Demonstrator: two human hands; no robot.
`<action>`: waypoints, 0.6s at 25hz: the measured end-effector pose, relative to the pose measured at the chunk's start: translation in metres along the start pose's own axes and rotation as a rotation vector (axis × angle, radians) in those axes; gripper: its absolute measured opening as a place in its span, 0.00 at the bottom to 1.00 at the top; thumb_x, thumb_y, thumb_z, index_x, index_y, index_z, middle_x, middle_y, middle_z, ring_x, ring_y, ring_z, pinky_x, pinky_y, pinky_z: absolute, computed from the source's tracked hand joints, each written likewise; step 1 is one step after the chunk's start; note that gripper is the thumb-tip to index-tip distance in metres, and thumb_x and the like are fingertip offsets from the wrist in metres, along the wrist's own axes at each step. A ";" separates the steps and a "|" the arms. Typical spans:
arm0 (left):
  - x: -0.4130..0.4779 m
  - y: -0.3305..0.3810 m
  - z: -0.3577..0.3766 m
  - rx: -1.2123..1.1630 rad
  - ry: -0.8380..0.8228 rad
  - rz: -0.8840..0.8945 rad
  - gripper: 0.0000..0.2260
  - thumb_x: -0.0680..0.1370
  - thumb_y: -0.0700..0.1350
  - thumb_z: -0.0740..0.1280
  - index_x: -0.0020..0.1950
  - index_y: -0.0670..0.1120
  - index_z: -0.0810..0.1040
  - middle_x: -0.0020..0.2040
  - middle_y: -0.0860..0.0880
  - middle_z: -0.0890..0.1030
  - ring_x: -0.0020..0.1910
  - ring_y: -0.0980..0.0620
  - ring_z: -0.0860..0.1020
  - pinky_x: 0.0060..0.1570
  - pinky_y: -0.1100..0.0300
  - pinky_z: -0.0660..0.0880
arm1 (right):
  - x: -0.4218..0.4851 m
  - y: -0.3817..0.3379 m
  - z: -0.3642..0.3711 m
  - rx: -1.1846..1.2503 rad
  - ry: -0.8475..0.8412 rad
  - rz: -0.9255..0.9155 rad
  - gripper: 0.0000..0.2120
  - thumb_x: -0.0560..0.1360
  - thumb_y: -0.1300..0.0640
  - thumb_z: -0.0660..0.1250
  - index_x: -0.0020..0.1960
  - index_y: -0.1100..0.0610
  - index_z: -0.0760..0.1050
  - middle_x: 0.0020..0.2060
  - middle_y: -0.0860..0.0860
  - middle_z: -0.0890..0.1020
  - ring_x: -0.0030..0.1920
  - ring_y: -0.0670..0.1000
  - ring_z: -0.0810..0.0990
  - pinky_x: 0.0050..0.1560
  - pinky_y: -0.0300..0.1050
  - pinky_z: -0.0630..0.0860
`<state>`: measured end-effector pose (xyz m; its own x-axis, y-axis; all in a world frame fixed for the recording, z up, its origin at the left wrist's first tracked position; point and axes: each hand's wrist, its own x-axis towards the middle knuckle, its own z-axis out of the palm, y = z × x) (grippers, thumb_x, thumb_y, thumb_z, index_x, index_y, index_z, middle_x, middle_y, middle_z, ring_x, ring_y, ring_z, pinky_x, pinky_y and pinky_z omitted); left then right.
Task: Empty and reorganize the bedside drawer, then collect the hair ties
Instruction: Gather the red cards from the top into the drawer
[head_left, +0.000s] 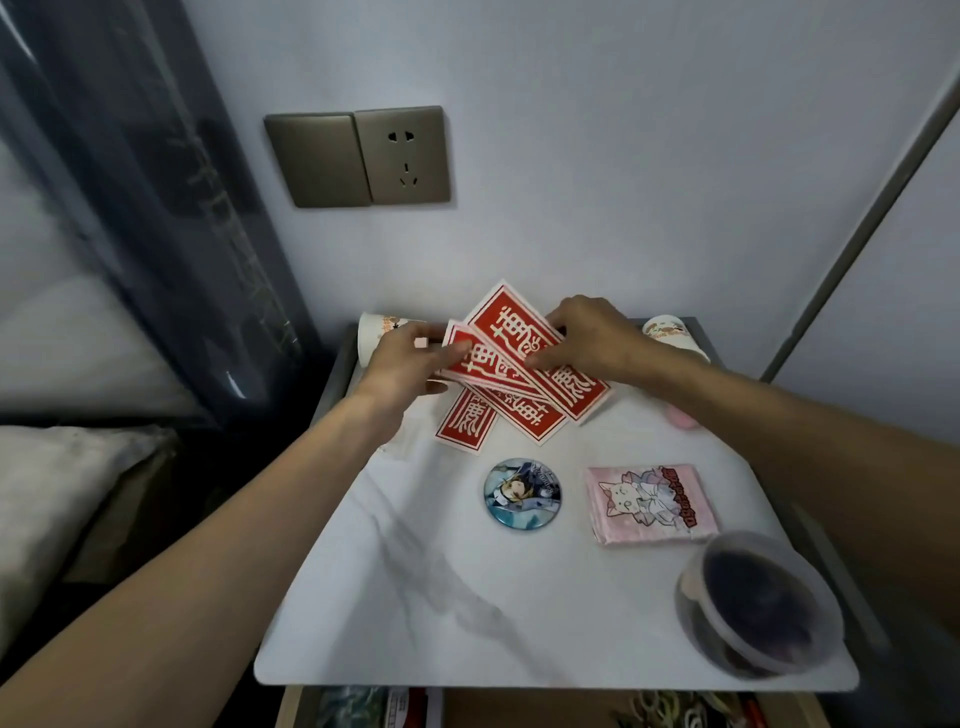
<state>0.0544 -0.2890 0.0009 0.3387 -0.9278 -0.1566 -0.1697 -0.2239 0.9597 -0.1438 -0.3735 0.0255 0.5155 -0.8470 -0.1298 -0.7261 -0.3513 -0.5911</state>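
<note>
At the back of the white marble bedside table top (426, 597), several red cards with white lettering (524, 384) are fanned out. My left hand (410, 358) pinches the left end of the fan, and my right hand (587, 338) grips the cards from the right. One red card (465, 428) lies flat on the table under them. Below the table's front edge the open drawer (571, 712) shows loose hair ties (670, 709) and a red-edged packet (410, 709).
A round blue picture badge (522, 493) and a pink cat-print packet (652, 504) lie mid-table. A clear lidded tub with dark contents (756, 608) sits at the front right. Paper cups (374, 335) (670, 332) stand at the back corners. A pink object (683, 418) peeks from behind my right forearm.
</note>
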 end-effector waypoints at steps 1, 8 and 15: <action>0.001 -0.003 0.003 0.006 0.026 -0.012 0.19 0.75 0.48 0.74 0.62 0.44 0.75 0.52 0.47 0.84 0.47 0.50 0.82 0.45 0.57 0.77 | -0.001 0.003 -0.004 0.071 0.041 0.050 0.16 0.74 0.50 0.73 0.58 0.56 0.80 0.50 0.53 0.85 0.38 0.48 0.84 0.39 0.40 0.79; 0.020 -0.015 0.076 0.843 0.136 -0.227 0.46 0.66 0.67 0.75 0.73 0.42 0.63 0.71 0.41 0.67 0.70 0.41 0.66 0.67 0.48 0.67 | -0.007 0.025 -0.010 0.505 0.232 0.319 0.14 0.77 0.56 0.70 0.60 0.58 0.77 0.52 0.55 0.85 0.45 0.55 0.85 0.47 0.49 0.80; 0.032 -0.009 0.104 0.924 0.211 -0.350 0.38 0.67 0.61 0.78 0.69 0.44 0.68 0.67 0.42 0.72 0.66 0.43 0.71 0.64 0.53 0.68 | -0.019 0.040 -0.009 0.572 0.222 0.337 0.10 0.78 0.54 0.70 0.57 0.54 0.77 0.47 0.53 0.85 0.41 0.51 0.85 0.37 0.43 0.77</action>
<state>-0.0296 -0.3474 -0.0372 0.6481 -0.7141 -0.2647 -0.6497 -0.6997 0.2970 -0.1869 -0.3751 0.0114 0.1548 -0.9557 -0.2504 -0.4452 0.1588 -0.8812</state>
